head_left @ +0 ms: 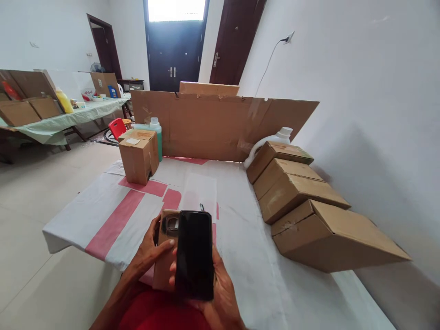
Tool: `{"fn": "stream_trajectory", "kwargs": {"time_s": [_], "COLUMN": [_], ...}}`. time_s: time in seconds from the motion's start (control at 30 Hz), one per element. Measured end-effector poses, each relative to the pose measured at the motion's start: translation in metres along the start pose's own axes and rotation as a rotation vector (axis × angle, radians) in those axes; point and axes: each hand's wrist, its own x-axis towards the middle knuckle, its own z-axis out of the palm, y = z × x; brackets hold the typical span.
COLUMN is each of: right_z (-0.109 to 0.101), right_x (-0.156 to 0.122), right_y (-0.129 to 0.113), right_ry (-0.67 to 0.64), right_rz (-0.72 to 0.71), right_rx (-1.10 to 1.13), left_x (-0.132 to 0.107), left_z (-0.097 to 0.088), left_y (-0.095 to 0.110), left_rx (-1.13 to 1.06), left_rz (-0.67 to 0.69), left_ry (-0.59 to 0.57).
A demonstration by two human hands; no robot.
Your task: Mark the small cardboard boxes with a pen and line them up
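Note:
Near the front edge of the table, my left hand (151, 250) grips a small brown cardboard box (162, 270) from its left side, thumb lying across the front. A dark round opening shows near the top of that box. My right hand (223, 288) is wrapped round a black smartphone (194, 256) with its dark screen facing me. The phone is upright, overlapping the right part of the box; whether they touch I cannot tell. Just behind the phone's top edge pokes a small shiny object (202, 207), too small to name.
Several cardboard boxes (302, 233) line the table's right side, beside a white jug (275, 137). At the left stand a carton (137, 158) and a bottle of green liquid (158, 140). A tall cardboard panel (206, 126) closes off the back of the table (247, 256).

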Motion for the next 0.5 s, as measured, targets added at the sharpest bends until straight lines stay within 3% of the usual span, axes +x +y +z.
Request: {"fn": "stream_trajectory", "kwargs": {"time_s": [0.1, 0.2, 0.27, 0.37, 0.5], "right_z": [-0.031, -0.079, -0.111, -0.144, -0.16], "right_x": [0.008, 0.025, 0.037, 0.05, 0.055], "right_y": [-0.026, -0.052, -0.064, -0.073, -0.073], "right_ry": [0.258, 0.645, 0.843, 0.97, 1.046], "right_rz": [-0.23, -0.489, -0.527, -0.498, -0.478], "right_rx": [-0.204, -0.702, -0.989, -1.14, -1.323], "left_x": [0.006, 0.014, 0.019, 0.027, 0.042], "left_z": [-0.006, -0.012, -0.014, -0.018, -0.02], "left_y": [-0.013, -0.024, -0.029, -0.032, -0.035], "left_rx": [-0.034, -0.079, -0.1, -0.089, -0.03], "left_rz": [-0.043, -0.118, -0.146, -0.164, -0.136], "left_ry": [-0.029, 0.016, 0.027, 0.024, 0.026]}}
